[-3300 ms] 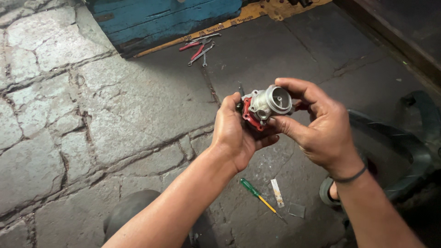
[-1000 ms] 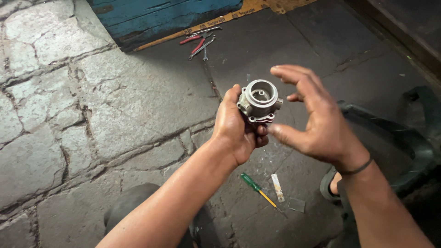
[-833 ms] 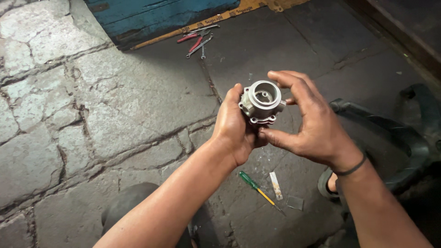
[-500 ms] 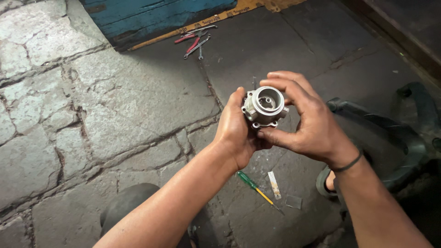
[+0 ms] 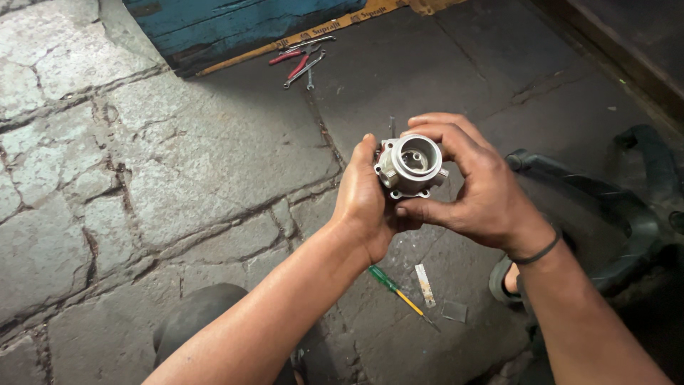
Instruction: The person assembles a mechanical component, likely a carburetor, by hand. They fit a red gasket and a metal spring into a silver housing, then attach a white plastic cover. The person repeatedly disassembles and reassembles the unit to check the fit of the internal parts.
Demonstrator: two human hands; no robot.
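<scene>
A small silver metal carburettor-like part (image 5: 410, 165) with a round open bore facing up sits between both my hands at chest height over a stone floor. My left hand (image 5: 365, 207) cups it from the left and below. Wrapped around its right side is my right hand (image 5: 474, 189), fingers over the top and thumb under the part's lower edge. A thin dark band circles my right wrist (image 5: 536, 252).
On the floor below lie a green-handled screwdriver (image 5: 395, 290) and a small pale strip (image 5: 425, 284). Red-handled pliers and wrenches (image 5: 299, 62) lie by a blue wooden board (image 5: 235, 25). A black curved tyre-like piece (image 5: 605, 207) is at the right.
The part was turned from bore facing sideways, red piece showing, to bore facing up. My right hand opened away from it, then closed around its right side again.
</scene>
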